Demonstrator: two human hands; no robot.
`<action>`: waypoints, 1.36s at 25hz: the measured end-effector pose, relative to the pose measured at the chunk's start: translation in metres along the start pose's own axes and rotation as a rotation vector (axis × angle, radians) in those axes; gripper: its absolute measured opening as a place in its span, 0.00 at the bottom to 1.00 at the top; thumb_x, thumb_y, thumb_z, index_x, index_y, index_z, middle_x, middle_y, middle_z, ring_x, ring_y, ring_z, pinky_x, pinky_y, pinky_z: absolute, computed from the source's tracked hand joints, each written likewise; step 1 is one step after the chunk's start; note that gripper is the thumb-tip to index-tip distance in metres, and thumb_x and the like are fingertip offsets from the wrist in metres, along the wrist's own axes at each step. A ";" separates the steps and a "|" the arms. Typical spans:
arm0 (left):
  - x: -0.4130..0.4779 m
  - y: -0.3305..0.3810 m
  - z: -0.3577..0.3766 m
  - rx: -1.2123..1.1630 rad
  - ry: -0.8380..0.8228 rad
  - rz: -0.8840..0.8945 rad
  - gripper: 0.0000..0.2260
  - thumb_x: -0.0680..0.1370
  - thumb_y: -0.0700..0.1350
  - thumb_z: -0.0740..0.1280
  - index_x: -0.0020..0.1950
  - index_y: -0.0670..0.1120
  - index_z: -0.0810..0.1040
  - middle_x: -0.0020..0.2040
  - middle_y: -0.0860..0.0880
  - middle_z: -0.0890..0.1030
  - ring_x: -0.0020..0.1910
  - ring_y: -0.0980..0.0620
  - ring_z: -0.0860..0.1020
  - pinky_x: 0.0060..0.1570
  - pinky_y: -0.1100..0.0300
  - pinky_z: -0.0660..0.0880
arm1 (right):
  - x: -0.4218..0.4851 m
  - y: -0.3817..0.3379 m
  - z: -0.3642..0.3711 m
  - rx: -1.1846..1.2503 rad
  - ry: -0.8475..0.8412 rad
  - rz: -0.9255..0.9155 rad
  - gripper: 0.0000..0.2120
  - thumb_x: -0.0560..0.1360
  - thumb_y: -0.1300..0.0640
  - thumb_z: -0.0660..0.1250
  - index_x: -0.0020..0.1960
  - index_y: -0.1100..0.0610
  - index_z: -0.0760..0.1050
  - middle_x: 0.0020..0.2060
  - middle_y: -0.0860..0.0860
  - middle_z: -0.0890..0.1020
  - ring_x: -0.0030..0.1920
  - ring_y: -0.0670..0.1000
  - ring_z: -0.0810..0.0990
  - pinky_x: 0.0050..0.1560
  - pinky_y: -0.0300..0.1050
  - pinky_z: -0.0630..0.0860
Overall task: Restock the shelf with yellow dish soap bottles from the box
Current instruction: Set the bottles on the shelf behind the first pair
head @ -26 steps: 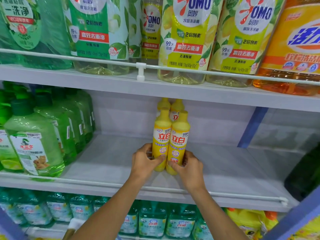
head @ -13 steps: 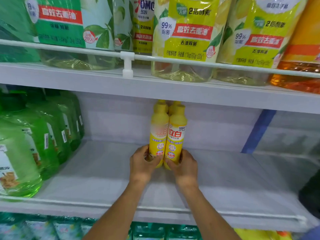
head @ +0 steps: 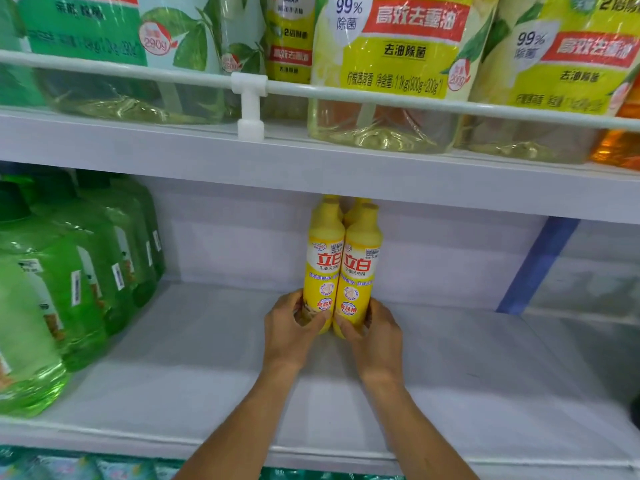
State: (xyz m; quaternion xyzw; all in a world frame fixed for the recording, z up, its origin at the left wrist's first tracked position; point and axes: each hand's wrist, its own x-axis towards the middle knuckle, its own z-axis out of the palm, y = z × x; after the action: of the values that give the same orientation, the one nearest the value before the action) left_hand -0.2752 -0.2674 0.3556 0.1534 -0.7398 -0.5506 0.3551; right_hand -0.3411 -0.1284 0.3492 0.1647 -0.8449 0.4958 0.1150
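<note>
At frame centre, the left hand (head: 291,329) is gripping the left yellow soap bottle (head: 323,268) and the right hand (head: 379,339) the right yellow soap bottle (head: 360,271) — fingers curled round their bases. Both are standing upright, touching, on the shelf (head: 207,375); more bottles (head: 360,205) seem to be standing behind.

Both bare forearms reach up and forward from the bottom edge of the view, converging so that the hands sit side by side at the same height. The left hand (head: 292,329) curls round the base of the left yellow bottle (head: 323,265), thumb across its lower front and fingers wrapped behind, out of sight. The right hand (head: 377,337) mirrors it on the right yellow bottle (head: 360,271), thumb laid over the lower front, wrist straight, back of the hand toward the camera.
</note>
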 end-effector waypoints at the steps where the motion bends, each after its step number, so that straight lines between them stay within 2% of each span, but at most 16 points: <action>1: 0.001 0.000 0.000 -0.002 0.004 0.001 0.19 0.68 0.44 0.81 0.51 0.61 0.79 0.49 0.57 0.84 0.47 0.66 0.81 0.45 0.75 0.75 | 0.000 0.002 0.001 0.000 0.014 -0.017 0.26 0.67 0.41 0.77 0.59 0.53 0.78 0.51 0.50 0.83 0.50 0.53 0.82 0.52 0.52 0.80; 5: 0.004 0.001 0.001 -0.017 -0.010 0.007 0.19 0.69 0.42 0.80 0.51 0.60 0.79 0.49 0.59 0.84 0.47 0.67 0.81 0.45 0.76 0.74 | 0.006 0.005 0.004 0.007 0.024 -0.047 0.25 0.68 0.44 0.78 0.60 0.54 0.78 0.51 0.51 0.83 0.50 0.53 0.82 0.52 0.52 0.80; 10: 0.005 0.001 0.001 -0.017 -0.018 0.005 0.18 0.69 0.43 0.80 0.54 0.56 0.80 0.49 0.59 0.83 0.48 0.67 0.80 0.45 0.77 0.74 | 0.005 0.005 0.002 0.090 0.034 -0.066 0.29 0.65 0.37 0.74 0.60 0.52 0.79 0.51 0.49 0.84 0.50 0.50 0.82 0.52 0.52 0.81; 13: 0.004 0.001 0.000 -0.001 -0.023 0.009 0.17 0.69 0.45 0.81 0.54 0.57 0.80 0.48 0.61 0.83 0.47 0.68 0.80 0.45 0.77 0.74 | 0.004 0.004 0.002 0.116 0.039 -0.053 0.28 0.65 0.39 0.76 0.60 0.52 0.79 0.50 0.48 0.84 0.50 0.50 0.83 0.53 0.52 0.81; 17: 0.005 0.000 0.000 0.011 -0.024 -0.002 0.17 0.69 0.45 0.81 0.53 0.57 0.80 0.48 0.59 0.84 0.47 0.66 0.82 0.45 0.76 0.74 | 0.003 0.006 0.002 0.149 0.032 -0.046 0.27 0.64 0.36 0.75 0.58 0.47 0.79 0.50 0.46 0.84 0.50 0.48 0.83 0.52 0.51 0.82; 21: 0.005 -0.001 0.000 0.013 -0.039 -0.020 0.18 0.69 0.45 0.81 0.54 0.56 0.80 0.48 0.59 0.83 0.47 0.67 0.81 0.44 0.76 0.74 | 0.004 0.007 0.002 0.148 0.018 -0.029 0.26 0.66 0.39 0.77 0.59 0.48 0.79 0.50 0.45 0.84 0.50 0.47 0.83 0.53 0.51 0.82; 24: 0.007 -0.004 0.000 0.016 -0.043 -0.026 0.18 0.69 0.46 0.81 0.55 0.56 0.81 0.50 0.56 0.84 0.48 0.64 0.82 0.47 0.72 0.76 | 0.005 0.010 0.003 0.154 0.016 -0.031 0.23 0.68 0.43 0.79 0.59 0.49 0.79 0.50 0.45 0.84 0.50 0.46 0.83 0.53 0.51 0.82; 29: 0.006 -0.006 0.000 0.039 -0.043 -0.028 0.17 0.70 0.47 0.80 0.55 0.58 0.80 0.52 0.54 0.85 0.49 0.60 0.83 0.50 0.65 0.79 | 0.007 0.013 0.005 0.136 0.010 -0.052 0.24 0.68 0.42 0.78 0.61 0.50 0.79 0.51 0.46 0.84 0.51 0.48 0.83 0.53 0.51 0.82; 31: 0.005 -0.003 -0.001 0.041 -0.049 -0.037 0.17 0.70 0.47 0.80 0.54 0.59 0.80 0.52 0.55 0.85 0.49 0.61 0.83 0.50 0.67 0.78 | 0.007 0.013 0.004 0.126 0.011 -0.051 0.24 0.69 0.43 0.78 0.61 0.50 0.79 0.51 0.47 0.84 0.51 0.48 0.83 0.53 0.50 0.82; 34: 0.005 0.003 -0.004 0.028 -0.065 -0.090 0.17 0.70 0.42 0.80 0.53 0.55 0.80 0.49 0.54 0.84 0.45 0.66 0.82 0.43 0.75 0.75 | 0.006 0.009 0.003 0.127 -0.020 -0.016 0.28 0.66 0.36 0.75 0.60 0.49 0.79 0.51 0.45 0.85 0.51 0.46 0.84 0.54 0.49 0.82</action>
State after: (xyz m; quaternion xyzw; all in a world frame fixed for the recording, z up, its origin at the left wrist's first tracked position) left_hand -0.2754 -0.2721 0.3611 0.1735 -0.7508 -0.5603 0.3038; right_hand -0.3503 -0.1277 0.3433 0.1832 -0.8116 0.5457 0.0997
